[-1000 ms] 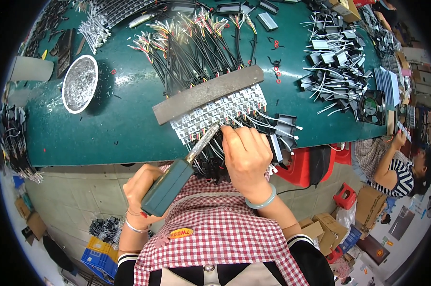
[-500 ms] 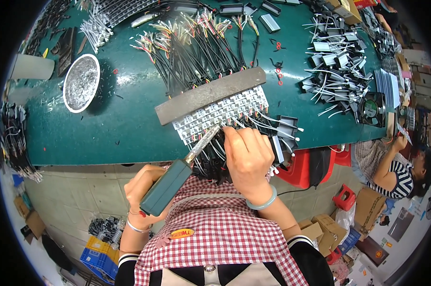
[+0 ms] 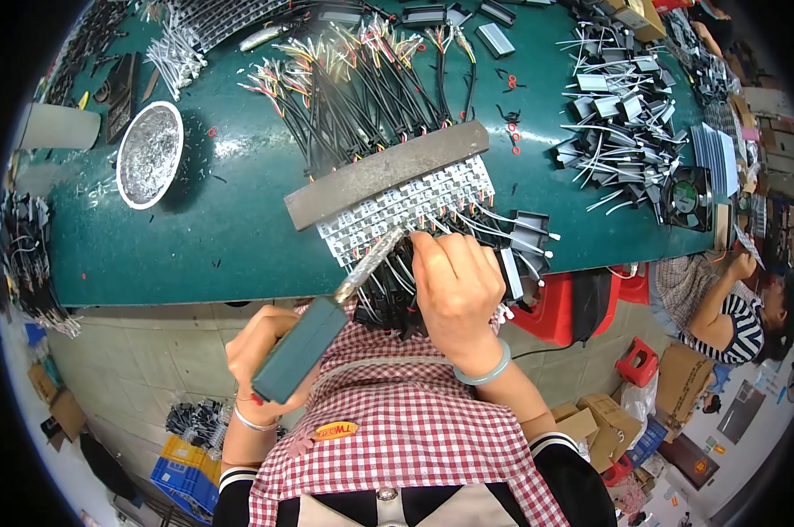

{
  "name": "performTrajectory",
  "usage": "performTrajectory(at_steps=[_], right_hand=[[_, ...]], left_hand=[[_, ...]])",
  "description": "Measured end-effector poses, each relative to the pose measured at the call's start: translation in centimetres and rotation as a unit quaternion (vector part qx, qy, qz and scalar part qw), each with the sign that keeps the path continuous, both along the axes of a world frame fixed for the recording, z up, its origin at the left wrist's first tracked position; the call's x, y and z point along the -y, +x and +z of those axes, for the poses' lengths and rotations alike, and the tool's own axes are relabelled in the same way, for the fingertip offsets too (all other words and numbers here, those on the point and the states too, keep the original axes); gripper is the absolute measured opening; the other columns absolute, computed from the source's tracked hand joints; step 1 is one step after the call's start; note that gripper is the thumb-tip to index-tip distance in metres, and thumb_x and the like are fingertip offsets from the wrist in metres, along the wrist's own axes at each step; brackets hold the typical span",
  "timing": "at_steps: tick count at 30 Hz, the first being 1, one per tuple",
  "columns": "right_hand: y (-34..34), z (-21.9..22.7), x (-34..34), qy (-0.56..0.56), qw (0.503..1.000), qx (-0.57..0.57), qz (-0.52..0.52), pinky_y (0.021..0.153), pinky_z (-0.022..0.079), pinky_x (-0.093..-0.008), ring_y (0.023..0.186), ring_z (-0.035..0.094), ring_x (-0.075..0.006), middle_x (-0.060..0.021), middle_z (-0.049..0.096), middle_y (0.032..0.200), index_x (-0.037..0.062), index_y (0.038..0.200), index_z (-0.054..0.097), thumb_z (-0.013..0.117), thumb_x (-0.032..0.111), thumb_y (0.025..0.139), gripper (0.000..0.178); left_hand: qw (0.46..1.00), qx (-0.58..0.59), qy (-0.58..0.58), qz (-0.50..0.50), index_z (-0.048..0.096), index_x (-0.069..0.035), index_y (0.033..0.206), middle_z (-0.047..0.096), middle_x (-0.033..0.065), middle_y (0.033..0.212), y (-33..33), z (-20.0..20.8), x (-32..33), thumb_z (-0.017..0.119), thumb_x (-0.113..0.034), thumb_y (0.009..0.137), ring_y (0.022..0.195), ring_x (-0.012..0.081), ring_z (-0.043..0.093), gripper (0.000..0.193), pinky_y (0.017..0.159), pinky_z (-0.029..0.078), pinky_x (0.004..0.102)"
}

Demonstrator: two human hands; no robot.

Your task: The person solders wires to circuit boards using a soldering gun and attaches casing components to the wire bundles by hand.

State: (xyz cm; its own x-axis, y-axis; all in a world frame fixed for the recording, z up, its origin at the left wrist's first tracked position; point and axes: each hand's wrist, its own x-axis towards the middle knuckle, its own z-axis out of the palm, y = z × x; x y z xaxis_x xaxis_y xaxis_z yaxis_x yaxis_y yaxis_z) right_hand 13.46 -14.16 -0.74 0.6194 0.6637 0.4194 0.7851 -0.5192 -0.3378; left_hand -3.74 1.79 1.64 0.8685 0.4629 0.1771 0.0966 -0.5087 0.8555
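A green-bodied soldering gun is in my left hand, its fingers closed round the handle. The long metal tip slants up and right onto the near rows of a white circuit board panel. My right hand is closed in a pinch just right of that tip, at the panel's near edge. Wires by its fingertips seem to be held, but the fingers hide the exact grip. Black housings with white wires hang beside that hand. A heavy grey bar lies across the panel's far side.
Beyond the bar, black cables fan out with stripped ends. A white-rimmed bowl of silvery scraps stands left. Housings with white leads pile up right, near a small fan. A co-worker sits at far right.
My left hand and the soldering gun's body have shifted slightly left and down, while the tip stays at the panel. My right hand keeps its place.
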Motion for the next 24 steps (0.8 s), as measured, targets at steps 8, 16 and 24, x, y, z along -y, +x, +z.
performTrajectory(at_steps=[8, 16, 24], right_hand=[[-0.02, -0.02, -0.08, 0.000, 1.000, -0.003, -0.005, 0.058, 0.041, -0.0361, 0.066, 0.056, -0.0230, -0.0056, 0.057, 0.077, 0.0059, 0.096, 0.069, 0.075, 0.000, 0.074, 0.023], [-0.08, -0.32, -0.56, 0.024, 0.999, -0.006, -0.027, 0.059, 0.041, -0.0367, 0.067, 0.057, -0.0237, -0.0065, 0.057, 0.077, 0.0052, 0.093, 0.066, 0.075, -0.004, 0.075, 0.022], [0.01, -0.52, -0.51, 0.024, 0.999, 0.007, -0.020, 0.058, 0.040, -0.0365, 0.066, 0.057, -0.0234, -0.0062, 0.056, 0.076, 0.0054, 0.092, 0.065, 0.075, -0.004, 0.074, 0.023]], left_hand=[[1.000, 0.022, -0.001, 0.010, 0.069, 0.008, 0.088, 0.068, 0.0187, 0.085, 0.03, 0.77, -0.13, 0.068, 0.008, 0.064, 0.070, 0.0293, 0.068, 0.024, 0.061, 0.053, 0.0321], [1.000, 0.015, 0.005, 0.008, 0.068, 0.008, 0.088, 0.069, 0.0183, 0.087, -0.19, 0.44, 0.01, 0.069, 0.007, 0.065, 0.071, 0.0282, 0.068, 0.023, 0.062, 0.053, 0.0323], [1.000, -0.015, -0.016, -0.001, 0.067, 0.006, 0.090, 0.070, 0.0177, 0.088, -0.43, -0.06, 0.03, 0.071, 0.005, 0.066, 0.074, 0.0276, 0.070, 0.025, 0.067, 0.054, 0.0322]])
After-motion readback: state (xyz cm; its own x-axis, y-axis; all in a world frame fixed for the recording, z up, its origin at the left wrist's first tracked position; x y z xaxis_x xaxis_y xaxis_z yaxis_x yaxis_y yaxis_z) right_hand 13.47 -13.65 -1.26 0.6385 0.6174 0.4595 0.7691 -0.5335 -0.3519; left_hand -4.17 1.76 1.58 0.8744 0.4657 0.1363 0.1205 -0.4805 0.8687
